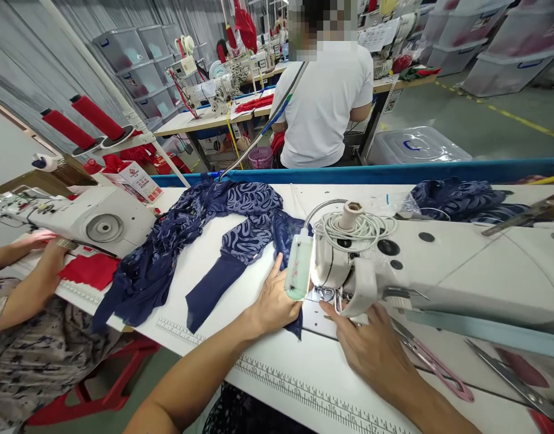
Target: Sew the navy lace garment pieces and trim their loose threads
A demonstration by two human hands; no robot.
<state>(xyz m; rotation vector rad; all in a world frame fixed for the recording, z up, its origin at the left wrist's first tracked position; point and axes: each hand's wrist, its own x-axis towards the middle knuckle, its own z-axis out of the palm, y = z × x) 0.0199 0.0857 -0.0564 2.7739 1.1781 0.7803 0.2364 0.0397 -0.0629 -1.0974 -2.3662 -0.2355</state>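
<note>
Navy fabric with a patterned lace part [252, 232] lies on the white table left of the sewing machine [443, 259]. My left hand [274, 301] holds a navy piece [295, 325] of it beside the presser foot [337, 298], its index finger stretched along the cloth. The lamp [299, 268] hides some of its fingertips. My right hand [371, 340] rests on the machine bed, fingers apart, with the index fingertip close to the needle area. The machine head partly covers its other fingers. Small metal glints show under that hand, too unclear to name.
Pink-handled scissors [434, 364] and larger shears [507, 374] lie right of my right hand. More navy fabric [457, 199] sits behind the machine. At left, a co-worker's hand [55, 259] is near red cloth [89, 271]. A person in a white shirt [324, 108] is ahead.
</note>
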